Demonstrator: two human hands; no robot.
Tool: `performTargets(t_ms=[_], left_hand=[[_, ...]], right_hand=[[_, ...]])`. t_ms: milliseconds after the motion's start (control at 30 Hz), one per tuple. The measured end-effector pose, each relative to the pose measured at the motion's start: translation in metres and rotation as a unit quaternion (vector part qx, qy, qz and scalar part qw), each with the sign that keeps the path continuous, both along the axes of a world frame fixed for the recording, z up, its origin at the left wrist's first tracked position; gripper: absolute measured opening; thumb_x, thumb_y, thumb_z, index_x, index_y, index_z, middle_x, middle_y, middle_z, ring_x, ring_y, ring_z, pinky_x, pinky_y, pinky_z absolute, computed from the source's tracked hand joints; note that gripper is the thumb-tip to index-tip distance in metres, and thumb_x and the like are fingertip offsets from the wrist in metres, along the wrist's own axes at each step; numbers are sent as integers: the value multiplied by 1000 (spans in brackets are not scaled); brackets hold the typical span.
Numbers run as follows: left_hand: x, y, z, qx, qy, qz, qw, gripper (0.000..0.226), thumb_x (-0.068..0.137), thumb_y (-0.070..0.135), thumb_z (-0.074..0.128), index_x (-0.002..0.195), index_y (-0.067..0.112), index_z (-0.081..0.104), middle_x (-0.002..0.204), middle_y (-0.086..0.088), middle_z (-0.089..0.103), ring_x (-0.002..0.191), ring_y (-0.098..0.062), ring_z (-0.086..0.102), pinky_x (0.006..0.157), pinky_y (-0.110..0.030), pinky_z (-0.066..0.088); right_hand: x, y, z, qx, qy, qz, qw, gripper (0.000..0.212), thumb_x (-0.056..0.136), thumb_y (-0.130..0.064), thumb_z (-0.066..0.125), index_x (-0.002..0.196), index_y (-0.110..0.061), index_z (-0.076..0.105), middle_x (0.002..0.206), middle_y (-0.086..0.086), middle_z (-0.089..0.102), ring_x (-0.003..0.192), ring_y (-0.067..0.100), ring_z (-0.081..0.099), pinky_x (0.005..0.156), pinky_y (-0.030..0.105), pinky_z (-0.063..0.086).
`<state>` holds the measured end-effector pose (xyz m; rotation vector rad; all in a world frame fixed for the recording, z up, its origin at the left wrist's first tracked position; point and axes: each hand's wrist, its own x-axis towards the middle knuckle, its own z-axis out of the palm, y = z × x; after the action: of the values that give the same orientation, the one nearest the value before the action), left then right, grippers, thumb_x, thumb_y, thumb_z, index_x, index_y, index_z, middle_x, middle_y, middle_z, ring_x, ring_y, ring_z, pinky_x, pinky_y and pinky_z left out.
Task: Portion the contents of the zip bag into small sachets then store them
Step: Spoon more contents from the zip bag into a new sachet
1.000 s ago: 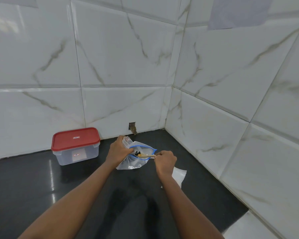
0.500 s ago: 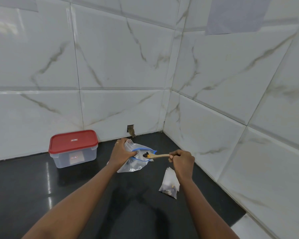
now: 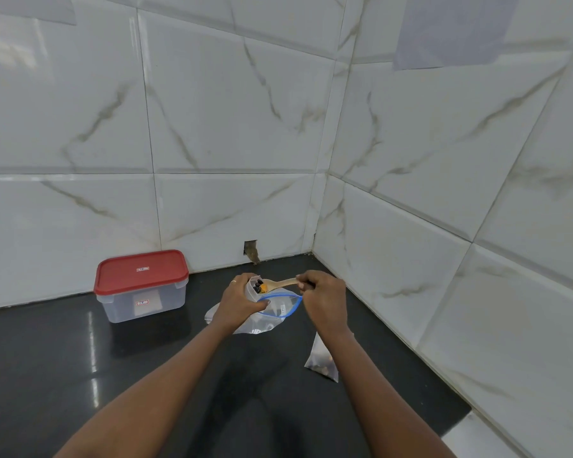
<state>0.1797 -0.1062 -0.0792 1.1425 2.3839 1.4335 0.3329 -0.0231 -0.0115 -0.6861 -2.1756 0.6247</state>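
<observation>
A clear zip bag (image 3: 272,312) with a blue seal lies open on the black counter (image 3: 80,375). My left hand (image 3: 240,302) grips a small clear sachet (image 3: 252,287) upright above the bag's left side, and pinches the bag too. My right hand (image 3: 321,294) holds a wooden spoon (image 3: 280,284) by its handle. The spoon's bowl carries dark and orange pieces and sits at the sachet's mouth. A filled sachet (image 3: 321,361) lies on the counter under my right forearm.
A clear plastic box with a red lid (image 3: 141,271) stands shut at the back left against the tiled wall. White marble tiles close the corner behind and to the right. A small hole (image 3: 250,249) shows in the back wall.
My right hand lifted the loaded spoon out of the zip bag and brought it to the sachet's mouth. My left hand turned the sachet upright.
</observation>
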Motion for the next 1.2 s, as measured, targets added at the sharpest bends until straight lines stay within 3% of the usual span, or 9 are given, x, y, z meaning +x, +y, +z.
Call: performTargets(t_ms=[100, 200, 400, 600, 733, 800, 867, 1000, 1200], left_hand=[[0, 0, -1, 8, -2, -2, 1000, 58, 72, 21, 78, 122, 13, 49, 122, -7, 54, 101, -12, 48, 89, -25, 42], [0, 0, -2, 8, -9, 0, 1000, 57, 72, 19, 77, 121, 14, 49, 120, -6, 55, 101, -13, 50, 89, -26, 42], [1, 2, -4, 5, -24, 14, 1000, 61, 72, 18, 76, 125, 13, 47, 123, -6, 54, 110, -21, 52, 90, -29, 43], [-3, 1, -6, -2, -34, 18, 999, 59, 75, 26, 75, 124, 14, 47, 122, -7, 55, 108, -20, 53, 93, -33, 46], [-5, -1, -5, 0, -29, 17, 999, 53, 78, 26, 73, 123, 14, 48, 123, -6, 56, 106, -20, 54, 93, -34, 49], [-5, -3, -4, 6, -22, 20, 1000, 50, 79, 25, 72, 122, 14, 50, 121, -6, 57, 105, -19, 55, 91, -33, 48], [-6, -4, -3, 8, -21, 22, 1000, 49, 80, 25, 71, 123, 13, 50, 120, -6, 58, 103, -17, 55, 89, -31, 48], [-5, -6, -3, 16, -26, 30, 999, 45, 81, 25, 69, 121, 14, 51, 118, -6, 61, 103, -20, 57, 87, -31, 49], [-6, -18, -2, 35, -18, 42, 998, 33, 85, 25, 65, 115, 16, 55, 107, -1, 61, 96, -16, 58, 80, -26, 45]], right_hand=[[-5, -2, -4, 122, -20, 53, 991, 15, 77, 6, 68, 88, 0, 75, 80, 11, 72, 65, 15, 62, 62, 12, 49], [-7, 0, -11, 235, -56, 84, 967, 30, 57, 1, 84, 85, -7, 76, 80, 3, 72, 63, 12, 67, 56, 18, 54], [-4, -2, -10, 367, -46, 101, 924, 30, 55, 5, 79, 83, -4, 75, 82, 6, 71, 58, 16, 65, 49, 19, 51], [-2, 1, -8, 267, 39, 44, 962, 25, 56, 12, 72, 77, -1, 75, 74, 7, 72, 57, 16, 67, 58, 16, 51], [6, 10, -10, 44, 158, -38, 986, 18, 71, 14, 62, 76, 1, 74, 71, 11, 71, 60, 20, 62, 62, 7, 43], [14, 16, -17, -76, 171, -79, 979, 17, 76, 12, 62, 79, 1, 75, 74, 12, 71, 61, 15, 57, 59, 2, 40], [19, 21, -25, -115, 167, -92, 975, 17, 78, 11, 62, 78, 0, 75, 70, 9, 68, 58, 9, 53, 58, 6, 38], [17, 16, -42, -55, 111, -60, 991, 18, 75, 11, 60, 73, -1, 73, 67, 6, 65, 57, 12, 54, 58, 21, 40], [-8, -1, -49, 101, -26, -10, 995, 18, 54, 2, 59, 60, -10, 72, 61, 1, 66, 47, 15, 59, 44, 15, 40]])
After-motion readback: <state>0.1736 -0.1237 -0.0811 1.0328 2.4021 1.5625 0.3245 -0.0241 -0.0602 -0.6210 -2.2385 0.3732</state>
